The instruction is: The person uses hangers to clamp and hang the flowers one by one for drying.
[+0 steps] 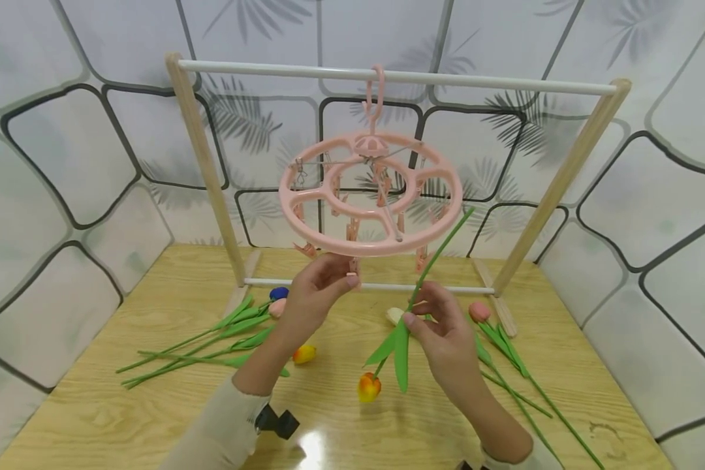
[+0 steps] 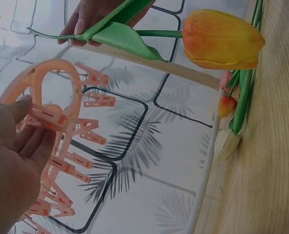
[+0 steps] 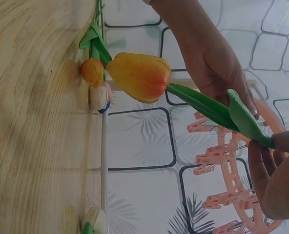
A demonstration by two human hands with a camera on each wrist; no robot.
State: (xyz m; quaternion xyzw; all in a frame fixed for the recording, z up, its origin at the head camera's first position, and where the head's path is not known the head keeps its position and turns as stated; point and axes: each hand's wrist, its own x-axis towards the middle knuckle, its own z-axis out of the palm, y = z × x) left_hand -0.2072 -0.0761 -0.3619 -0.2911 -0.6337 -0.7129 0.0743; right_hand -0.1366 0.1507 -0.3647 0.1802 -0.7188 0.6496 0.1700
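Observation:
A pink round clip hanger (image 1: 361, 248) hangs by its hook from a white rod. My left hand (image 1: 308, 300) holds one of its pink clothespins (image 2: 49, 117) between thumb and fingers, at the front of the ring. My right hand (image 1: 455, 352) pinches the green stem of an orange-yellow artificial tulip (image 1: 369, 388), near its leaves. The tulip's bloom points down and its stem end rises up to the right, past the ring's front right edge. In the left wrist view, the tulip and the held clothespin are apart. Other clothespins (image 1: 422, 260) dangle around the ring.
A wooden-legged rack (image 1: 208, 170) with a white top rod (image 1: 282, 69) and a lower rod stands on the wood-grain table (image 1: 341, 437). Several tulips lie at left, including a blue one (image 1: 279, 294) and a yellow-orange one (image 1: 304, 354). More, including a pink one (image 1: 479, 311), lie at right.

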